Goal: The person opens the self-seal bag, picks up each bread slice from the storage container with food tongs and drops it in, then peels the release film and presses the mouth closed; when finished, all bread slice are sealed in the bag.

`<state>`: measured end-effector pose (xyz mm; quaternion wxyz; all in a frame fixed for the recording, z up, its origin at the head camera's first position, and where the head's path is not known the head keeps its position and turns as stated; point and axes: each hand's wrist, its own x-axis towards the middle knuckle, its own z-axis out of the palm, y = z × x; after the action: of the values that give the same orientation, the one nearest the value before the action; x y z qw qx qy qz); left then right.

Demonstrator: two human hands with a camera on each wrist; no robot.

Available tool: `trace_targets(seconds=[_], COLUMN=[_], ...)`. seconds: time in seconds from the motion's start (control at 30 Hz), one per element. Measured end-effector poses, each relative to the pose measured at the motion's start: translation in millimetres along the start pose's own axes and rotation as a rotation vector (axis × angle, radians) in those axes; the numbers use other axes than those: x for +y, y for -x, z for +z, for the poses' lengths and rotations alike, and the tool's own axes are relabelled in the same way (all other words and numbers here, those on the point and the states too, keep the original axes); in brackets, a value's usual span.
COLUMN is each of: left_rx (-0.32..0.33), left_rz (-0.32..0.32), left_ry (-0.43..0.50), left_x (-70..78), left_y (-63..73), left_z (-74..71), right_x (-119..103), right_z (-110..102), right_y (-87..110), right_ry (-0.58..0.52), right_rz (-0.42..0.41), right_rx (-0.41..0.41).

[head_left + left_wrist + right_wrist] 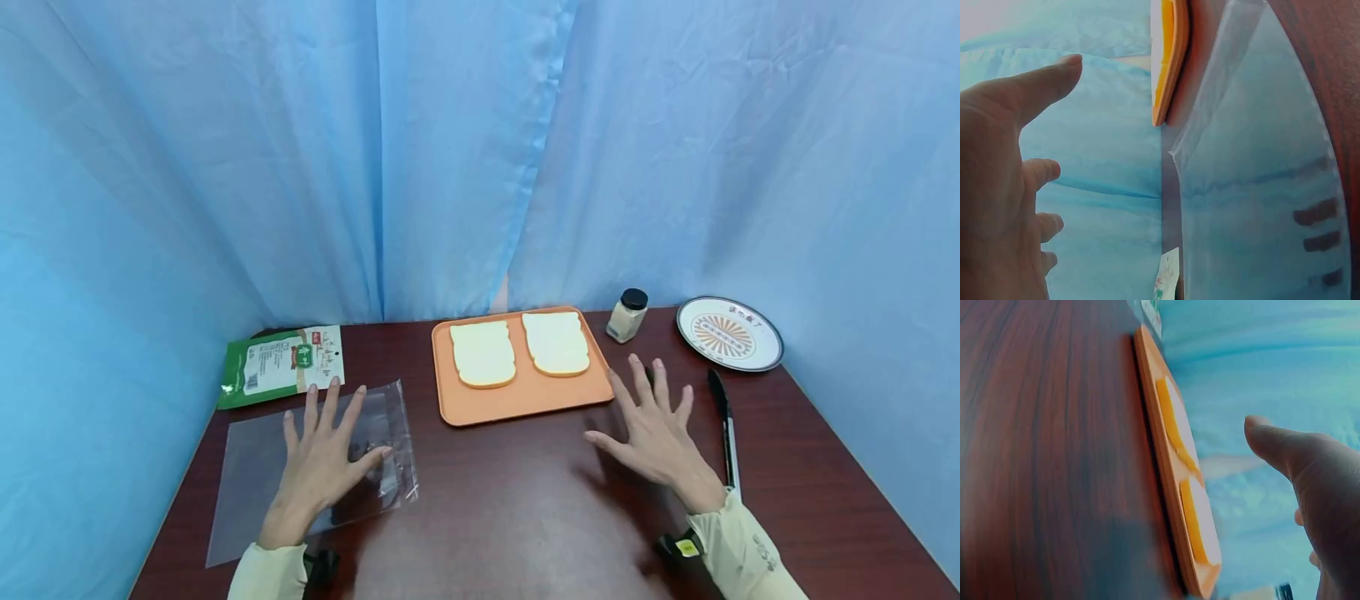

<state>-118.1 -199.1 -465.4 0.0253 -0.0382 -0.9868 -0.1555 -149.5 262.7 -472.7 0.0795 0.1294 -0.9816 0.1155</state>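
My left hand (322, 462) hovers with spread fingers over a clear plastic bag (251, 475) on the left of the table. It holds nothing, and in the left wrist view the bag (1254, 156) lies below the fingers. My right hand (656, 433), also spread and holding nothing, is above the table by the right front corner of an orange tray (480, 408). Two slices of bread, a left slice (483, 354) and a right slice (557, 343), lie side by side on the tray. Tongs (729, 442) with black tips lie right of the right hand, partly behind its wrist.
A green and white packet (277, 367) lies behind the bag. At the back right stand a small jar (627, 317) with a black lid and a round patterned plate (763, 354). Blue curtains (450, 167) enclose the dark wooden table (487, 517) at the back and sides.
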Motion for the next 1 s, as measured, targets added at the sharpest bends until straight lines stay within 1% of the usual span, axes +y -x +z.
trace_targets(seconds=[0.17, 0.3, 0.43, 0.5, 0.7, 0.83, 1.0], left_rx=[0.022, 0.025, -0.004, -0.016, -0.049, -0.074, -0.124], left_rz=[0.022, 0.025, 0.013, 0.017, 0.044, 0.052, 0.054], left_ry=[0.017, 0.013, 0.012, 0.027, 0.08, 0.106, 0.16], left_x=[1.2, 0.0, -2.4, -3.5, -7.9, -11.1, -16.2], left_y=[-0.9, -1.3, -1.7, -2.3, -4.2, -4.5, -6.2], left_z=[-2.9, -2.4, 0.7, 2.9, 10.9, 16.0, 23.2], right_x=[-25, -47, -66, -74, -99, -118, -144], right_z=[5, 13, 26, 33, 51, 62, 74], right_y=[-11.5, -20.9, -28.7, -31.5, -39.8, -45.3, -49.1], right_ry=[0.021, -0.009, -0.03, -0.043, -0.091, -0.118, -0.126], right_rz=[-0.07, -0.13, -0.202, -0.231, -0.277, -0.324, -0.384], right_rx=[0.008, 0.024, 0.042, 0.042, -0.002, -0.027, -0.044])
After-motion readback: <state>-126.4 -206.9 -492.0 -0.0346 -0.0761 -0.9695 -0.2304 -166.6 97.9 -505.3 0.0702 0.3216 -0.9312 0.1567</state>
